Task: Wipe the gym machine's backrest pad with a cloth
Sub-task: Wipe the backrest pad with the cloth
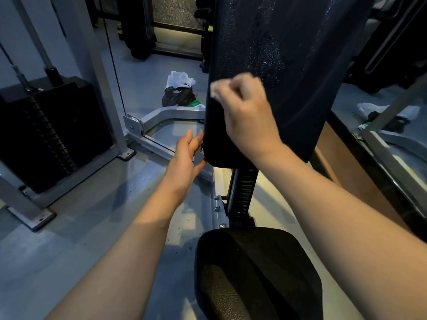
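The black backrest pad (295,72) stands upright in the middle, its worn surface speckled with pale flecks. My right hand (245,107) is curled into a fist against the pad's lower left part and grips a small pale cloth (216,90), of which only a blurred bit shows past the fingers. My left hand (184,162) reaches to the pad's lower left edge with straight fingers, its fingertips at the side of the pad. Below, the black seat pad (256,273) fills the lower middle.
A black weight stack (46,132) in a grey frame stands at left. A black and white plastic bag (179,92) lies on the floor behind the pad. Grey frame bars (166,116) run along the floor. More litter (379,112) lies at right, beyond a wooden panel (342,153).
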Action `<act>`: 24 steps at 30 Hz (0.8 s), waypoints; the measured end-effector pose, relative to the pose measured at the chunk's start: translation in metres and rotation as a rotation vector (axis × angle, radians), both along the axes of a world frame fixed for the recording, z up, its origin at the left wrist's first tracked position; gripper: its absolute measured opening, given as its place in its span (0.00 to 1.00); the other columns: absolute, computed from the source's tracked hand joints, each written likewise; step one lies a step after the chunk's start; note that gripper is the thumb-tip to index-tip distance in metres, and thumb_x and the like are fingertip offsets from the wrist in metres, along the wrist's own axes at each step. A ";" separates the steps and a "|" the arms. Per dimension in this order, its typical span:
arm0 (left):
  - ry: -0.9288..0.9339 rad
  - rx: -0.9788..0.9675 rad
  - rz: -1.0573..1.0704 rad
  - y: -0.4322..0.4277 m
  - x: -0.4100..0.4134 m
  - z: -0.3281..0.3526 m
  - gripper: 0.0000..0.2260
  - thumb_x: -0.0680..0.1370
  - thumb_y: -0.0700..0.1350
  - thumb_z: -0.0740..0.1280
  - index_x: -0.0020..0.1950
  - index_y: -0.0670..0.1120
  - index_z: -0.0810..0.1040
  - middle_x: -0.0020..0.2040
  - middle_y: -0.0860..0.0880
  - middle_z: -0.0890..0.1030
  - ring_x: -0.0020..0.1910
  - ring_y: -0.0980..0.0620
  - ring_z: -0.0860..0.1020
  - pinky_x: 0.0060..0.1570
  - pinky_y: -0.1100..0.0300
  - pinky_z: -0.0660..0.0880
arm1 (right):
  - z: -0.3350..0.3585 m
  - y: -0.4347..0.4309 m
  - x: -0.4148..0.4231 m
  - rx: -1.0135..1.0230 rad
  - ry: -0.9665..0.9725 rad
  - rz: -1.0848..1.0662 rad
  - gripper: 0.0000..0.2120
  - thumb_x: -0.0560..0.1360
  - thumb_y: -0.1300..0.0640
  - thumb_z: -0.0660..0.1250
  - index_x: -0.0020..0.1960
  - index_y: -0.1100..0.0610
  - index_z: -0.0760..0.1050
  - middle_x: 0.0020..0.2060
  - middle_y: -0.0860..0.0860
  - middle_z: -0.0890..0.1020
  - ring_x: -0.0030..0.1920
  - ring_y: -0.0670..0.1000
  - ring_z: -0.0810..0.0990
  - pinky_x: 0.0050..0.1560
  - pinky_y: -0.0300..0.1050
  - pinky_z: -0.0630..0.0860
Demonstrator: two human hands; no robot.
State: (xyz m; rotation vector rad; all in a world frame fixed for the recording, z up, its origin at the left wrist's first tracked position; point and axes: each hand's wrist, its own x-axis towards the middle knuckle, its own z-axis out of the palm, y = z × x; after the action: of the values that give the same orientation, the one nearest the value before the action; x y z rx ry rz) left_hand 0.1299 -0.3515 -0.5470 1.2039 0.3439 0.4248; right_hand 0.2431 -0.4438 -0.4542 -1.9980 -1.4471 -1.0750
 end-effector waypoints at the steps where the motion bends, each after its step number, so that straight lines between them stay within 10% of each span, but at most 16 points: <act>1: 0.003 0.002 0.000 0.001 0.000 -0.001 0.27 0.86 0.60 0.45 0.80 0.51 0.66 0.76 0.58 0.71 0.76 0.61 0.66 0.75 0.52 0.64 | 0.015 0.007 0.005 0.084 -0.001 -0.033 0.10 0.82 0.62 0.64 0.59 0.59 0.82 0.50 0.59 0.79 0.48 0.60 0.77 0.46 0.50 0.74; 10: 0.025 0.025 0.017 0.000 -0.003 0.006 0.27 0.86 0.60 0.44 0.75 0.51 0.73 0.71 0.56 0.76 0.73 0.60 0.70 0.72 0.53 0.68 | -0.062 -0.032 -0.011 -0.369 0.021 0.171 0.17 0.79 0.66 0.65 0.67 0.59 0.77 0.61 0.57 0.77 0.53 0.58 0.71 0.42 0.57 0.80; 17: 0.045 0.026 0.028 0.000 -0.005 0.006 0.29 0.86 0.61 0.44 0.77 0.48 0.70 0.72 0.56 0.76 0.72 0.59 0.71 0.61 0.59 0.73 | -0.007 -0.002 0.004 0.056 0.070 -0.017 0.13 0.83 0.61 0.61 0.63 0.60 0.80 0.55 0.58 0.80 0.49 0.61 0.76 0.45 0.54 0.76; 24: 0.044 0.030 0.044 -0.004 -0.005 0.005 0.25 0.86 0.62 0.45 0.65 0.54 0.78 0.64 0.57 0.81 0.66 0.61 0.75 0.64 0.55 0.71 | -0.114 -0.052 -0.027 -0.344 0.149 0.142 0.22 0.74 0.68 0.71 0.68 0.61 0.77 0.64 0.57 0.77 0.57 0.58 0.72 0.44 0.54 0.80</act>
State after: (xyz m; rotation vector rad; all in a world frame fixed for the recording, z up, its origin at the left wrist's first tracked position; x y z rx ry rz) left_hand 0.1250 -0.3553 -0.5416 1.2384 0.4037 0.4437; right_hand 0.2163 -0.4960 -0.5679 -2.1096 -1.7545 -0.6354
